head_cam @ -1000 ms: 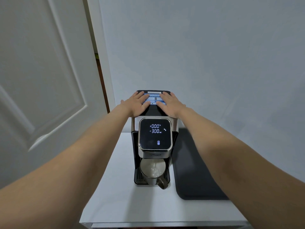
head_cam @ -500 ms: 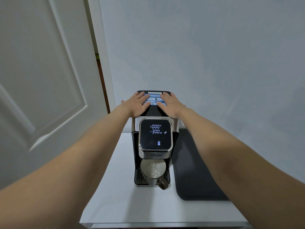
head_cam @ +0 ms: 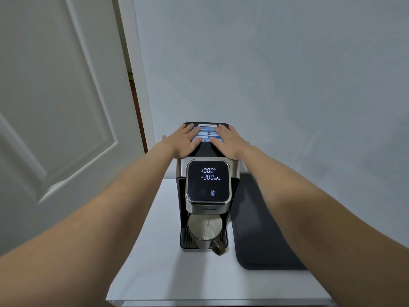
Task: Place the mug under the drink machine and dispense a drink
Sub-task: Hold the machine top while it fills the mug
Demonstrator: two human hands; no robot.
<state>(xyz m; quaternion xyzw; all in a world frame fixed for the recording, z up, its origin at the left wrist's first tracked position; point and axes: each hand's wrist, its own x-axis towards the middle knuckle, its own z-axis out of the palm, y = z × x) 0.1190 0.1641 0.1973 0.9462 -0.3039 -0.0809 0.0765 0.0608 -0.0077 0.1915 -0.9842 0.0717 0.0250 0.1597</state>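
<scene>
The drink machine (head_cam: 208, 185) stands on a white table, its dark screen lit with "000" and "300 ml". A steel mug (head_cam: 204, 232) with a brown handle sits on the drip tray under the spout, handle toward me and to the right. A thin stream of liquid falls into the mug. My left hand (head_cam: 182, 140) lies flat on the left of the machine's top lid, fingers spread. My right hand (head_cam: 229, 140) lies flat on the right of the lid. Neither hand holds anything.
A dark mat (head_cam: 263, 229) lies on the white table (head_cam: 163, 262) right of the machine. A white door (head_cam: 55, 107) stands close on the left, and a pale wall rises behind the machine. The table's front edge is near me.
Both hands stay flat on the lid. The small indicator beside "300 ml" on the screen has changed; the stream keeps running into the mug.
</scene>
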